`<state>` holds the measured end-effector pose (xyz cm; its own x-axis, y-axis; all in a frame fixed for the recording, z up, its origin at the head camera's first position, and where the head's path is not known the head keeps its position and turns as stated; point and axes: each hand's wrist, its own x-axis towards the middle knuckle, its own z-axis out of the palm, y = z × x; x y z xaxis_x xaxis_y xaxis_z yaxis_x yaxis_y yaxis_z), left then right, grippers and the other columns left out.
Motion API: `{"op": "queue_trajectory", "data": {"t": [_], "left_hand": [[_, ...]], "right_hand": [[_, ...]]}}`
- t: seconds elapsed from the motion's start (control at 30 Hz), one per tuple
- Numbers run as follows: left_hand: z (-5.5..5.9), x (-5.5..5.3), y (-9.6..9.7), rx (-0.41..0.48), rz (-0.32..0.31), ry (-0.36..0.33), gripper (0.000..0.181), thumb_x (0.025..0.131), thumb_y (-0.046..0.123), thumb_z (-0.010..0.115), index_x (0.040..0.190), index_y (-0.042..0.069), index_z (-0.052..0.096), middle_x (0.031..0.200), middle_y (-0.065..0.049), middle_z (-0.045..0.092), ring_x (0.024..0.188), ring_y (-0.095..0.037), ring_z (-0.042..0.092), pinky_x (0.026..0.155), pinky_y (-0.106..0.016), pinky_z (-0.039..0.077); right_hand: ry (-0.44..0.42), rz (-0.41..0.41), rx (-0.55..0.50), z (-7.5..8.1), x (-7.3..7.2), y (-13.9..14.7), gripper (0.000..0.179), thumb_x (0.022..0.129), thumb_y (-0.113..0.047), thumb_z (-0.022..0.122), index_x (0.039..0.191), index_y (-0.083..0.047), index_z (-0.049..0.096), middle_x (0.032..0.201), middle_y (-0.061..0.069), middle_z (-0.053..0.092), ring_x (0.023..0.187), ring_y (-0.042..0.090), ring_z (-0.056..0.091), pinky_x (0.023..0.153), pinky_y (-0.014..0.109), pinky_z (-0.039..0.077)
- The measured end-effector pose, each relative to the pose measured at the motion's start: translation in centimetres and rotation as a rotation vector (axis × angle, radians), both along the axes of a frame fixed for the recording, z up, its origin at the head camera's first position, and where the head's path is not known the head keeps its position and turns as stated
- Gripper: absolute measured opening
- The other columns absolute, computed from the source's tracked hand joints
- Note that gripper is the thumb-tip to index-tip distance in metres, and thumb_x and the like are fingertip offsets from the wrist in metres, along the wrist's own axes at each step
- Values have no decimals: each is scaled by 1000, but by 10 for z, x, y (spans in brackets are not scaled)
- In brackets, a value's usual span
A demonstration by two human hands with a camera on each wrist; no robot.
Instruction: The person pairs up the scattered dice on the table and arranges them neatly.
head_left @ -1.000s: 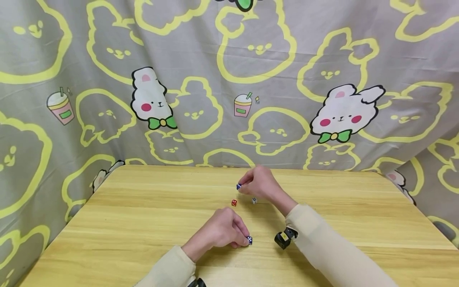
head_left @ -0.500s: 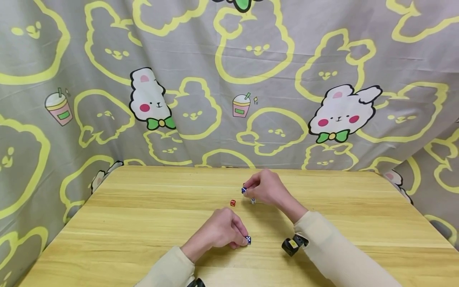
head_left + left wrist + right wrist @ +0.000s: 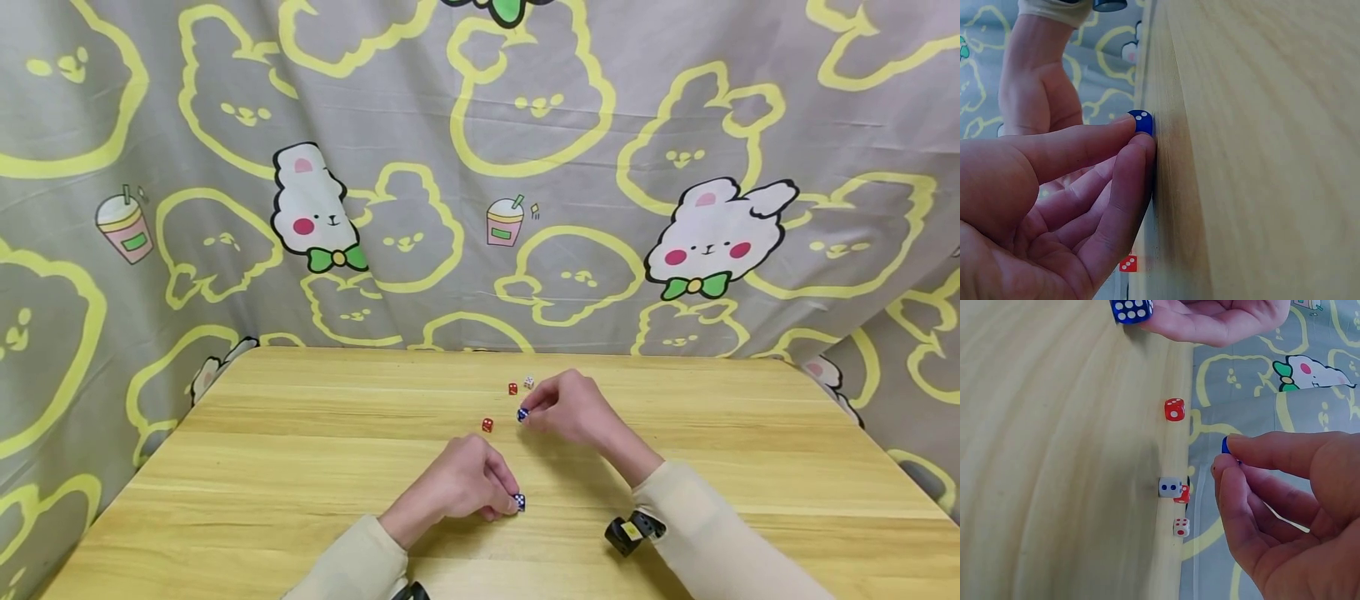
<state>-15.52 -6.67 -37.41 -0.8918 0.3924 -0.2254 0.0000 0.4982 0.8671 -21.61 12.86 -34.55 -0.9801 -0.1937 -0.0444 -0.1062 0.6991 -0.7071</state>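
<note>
In the head view my left hand (image 3: 461, 479) rests low over the table and pinches a blue die (image 3: 519, 502) with white pips between thumb and fingers; the left wrist view shows this blue die (image 3: 1142, 120) at the fingertips, close to the wood. Farther back, my right hand (image 3: 576, 410) pinches a second blue die (image 3: 522, 414). In the right wrist view that blue die (image 3: 1225, 445) is mostly covered by thumb and finger and is held up off the table. A white die with blue pips (image 3: 1169, 487) stands near; the right hand hides it in the head view.
One red die (image 3: 487, 425) lies between the two hands on the wooden table (image 3: 300, 467). Behind the right hand another red die (image 3: 513, 388) sits beside a white die with red pips (image 3: 528, 382). A patterned curtain (image 3: 420, 125) hangs along the table's back edge.
My right hand has moved right and nearer to me with its blue die, uncovering a red and a white die behind it and covering the blue-pipped one. The left hand stays still.
</note>
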Motion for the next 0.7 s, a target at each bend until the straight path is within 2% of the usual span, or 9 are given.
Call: {"op": "queue_trajectory", "data": {"t": [0.43, 0.7], "left_hand": [[0, 0, 1, -1, 2, 0, 15, 78, -7, 88, 78, 3, 77, 69, -7, 77, 55, -14, 68, 54, -30, 61], [0, 0, 1, 0, 5, -7, 15, 78, -8, 87, 78, 3, 77, 70, -8, 77, 55, -14, 69, 55, -30, 61]], "right_hand": [[-25, 18, -19, -6, 21, 9, 12, 81, -11, 91, 89, -14, 82, 79, -3, 75, 75, 12, 63, 71, 27, 51], [-69, 42, -39, -13, 33, 9, 12, 82, -6, 88, 85, -14, 80, 76, -2, 73, 71, 14, 60, 64, 26, 47]]}}
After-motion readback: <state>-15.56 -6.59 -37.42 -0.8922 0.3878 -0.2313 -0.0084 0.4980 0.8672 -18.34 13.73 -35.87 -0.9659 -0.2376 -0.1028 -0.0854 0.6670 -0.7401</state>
